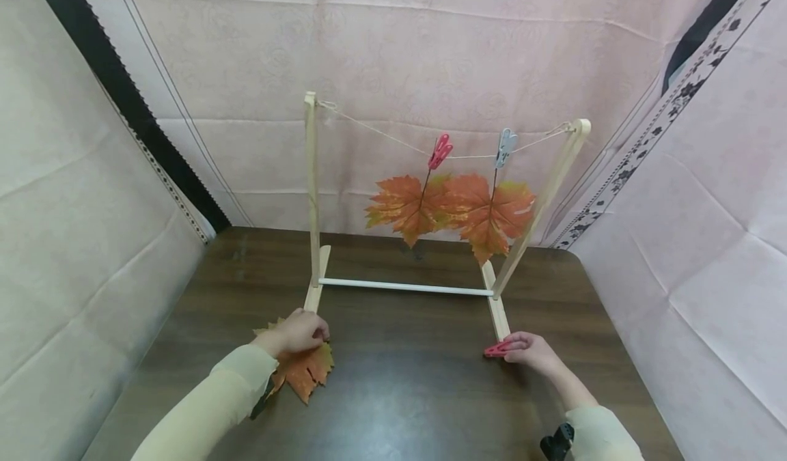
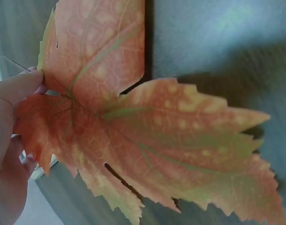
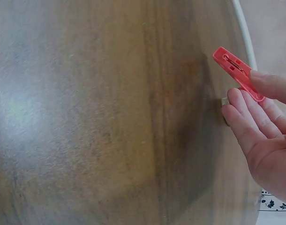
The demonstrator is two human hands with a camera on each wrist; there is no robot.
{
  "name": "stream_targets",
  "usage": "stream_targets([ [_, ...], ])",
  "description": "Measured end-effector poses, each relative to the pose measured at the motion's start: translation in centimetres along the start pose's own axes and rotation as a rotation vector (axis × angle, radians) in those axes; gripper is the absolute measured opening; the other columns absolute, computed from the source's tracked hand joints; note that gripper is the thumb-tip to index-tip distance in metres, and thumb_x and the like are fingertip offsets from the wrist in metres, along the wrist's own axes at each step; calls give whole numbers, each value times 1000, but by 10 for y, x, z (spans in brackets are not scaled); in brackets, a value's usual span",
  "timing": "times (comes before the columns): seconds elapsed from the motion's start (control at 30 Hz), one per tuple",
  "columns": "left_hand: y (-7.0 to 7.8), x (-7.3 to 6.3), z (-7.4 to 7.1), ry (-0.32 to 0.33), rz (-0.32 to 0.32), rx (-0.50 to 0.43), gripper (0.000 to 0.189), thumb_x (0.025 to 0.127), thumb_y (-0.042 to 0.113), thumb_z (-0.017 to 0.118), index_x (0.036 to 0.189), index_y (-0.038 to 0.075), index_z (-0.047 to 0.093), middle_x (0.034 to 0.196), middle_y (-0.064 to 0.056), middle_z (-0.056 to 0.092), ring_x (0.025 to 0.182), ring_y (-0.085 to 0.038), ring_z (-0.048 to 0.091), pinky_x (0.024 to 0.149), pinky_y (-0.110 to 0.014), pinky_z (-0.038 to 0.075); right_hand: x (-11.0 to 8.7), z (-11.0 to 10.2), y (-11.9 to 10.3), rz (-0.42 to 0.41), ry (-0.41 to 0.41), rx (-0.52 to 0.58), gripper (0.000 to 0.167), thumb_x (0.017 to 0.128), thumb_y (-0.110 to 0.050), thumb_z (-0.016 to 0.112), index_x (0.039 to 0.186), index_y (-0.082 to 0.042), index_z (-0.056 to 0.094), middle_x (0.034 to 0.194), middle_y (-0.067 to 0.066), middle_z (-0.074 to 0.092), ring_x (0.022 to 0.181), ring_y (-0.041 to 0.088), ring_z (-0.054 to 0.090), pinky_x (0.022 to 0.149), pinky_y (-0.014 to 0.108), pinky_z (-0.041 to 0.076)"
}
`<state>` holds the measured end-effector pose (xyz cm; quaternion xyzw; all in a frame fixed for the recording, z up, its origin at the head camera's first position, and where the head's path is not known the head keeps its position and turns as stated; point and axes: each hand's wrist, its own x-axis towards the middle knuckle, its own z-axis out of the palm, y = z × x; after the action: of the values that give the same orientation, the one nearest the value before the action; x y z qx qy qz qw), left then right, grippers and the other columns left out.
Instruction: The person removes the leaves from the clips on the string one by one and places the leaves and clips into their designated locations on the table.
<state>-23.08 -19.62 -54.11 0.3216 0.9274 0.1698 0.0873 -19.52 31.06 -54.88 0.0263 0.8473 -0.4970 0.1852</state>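
In the left wrist view my left hand (image 2: 14,136) pinches an orange maple leaf (image 2: 133,126) by its thin stem between thumb and fingers. The head view has this left hand (image 1: 301,331) near the front end of the rack's left foot, the leaf below it. My right hand (image 3: 269,136) holds a red clothespin (image 3: 239,72) between thumb and fingertips, beside the front end of the rack's right foot (image 1: 499,319). On the rack's string, a pink clothespin (image 1: 440,152) and a light blue clothespin (image 1: 505,148) each hold a hanging orange leaf.
The wooden rack has a left post (image 1: 312,188), a right post (image 1: 544,201) and a white crossbar (image 1: 406,286) low between them. It stands on a brown wooden table (image 1: 393,379). Pale cloth (image 1: 393,58) surrounds the table at the back and sides.
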Motion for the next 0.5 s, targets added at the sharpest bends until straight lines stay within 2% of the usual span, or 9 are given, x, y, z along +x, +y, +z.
stream_targets([
  [0.23,-1,-2,8,23,3,18,8,78,7,66,79,13,71,73,9,67,66,-3,54,76,-38,38,4,4,7,13,43,-60,38,75,1,69,109,12,55,91,13,68,77,15,63,70,28,52],
  [0.5,-3,0,15,34,-5,45,6,77,12,70,81,16,72,72,12,64,68,-4,54,75,-39,38,6,6,8,98,139,-274,35,69,4,72,101,4,61,81,8,63,69,17,56,61,28,45],
])
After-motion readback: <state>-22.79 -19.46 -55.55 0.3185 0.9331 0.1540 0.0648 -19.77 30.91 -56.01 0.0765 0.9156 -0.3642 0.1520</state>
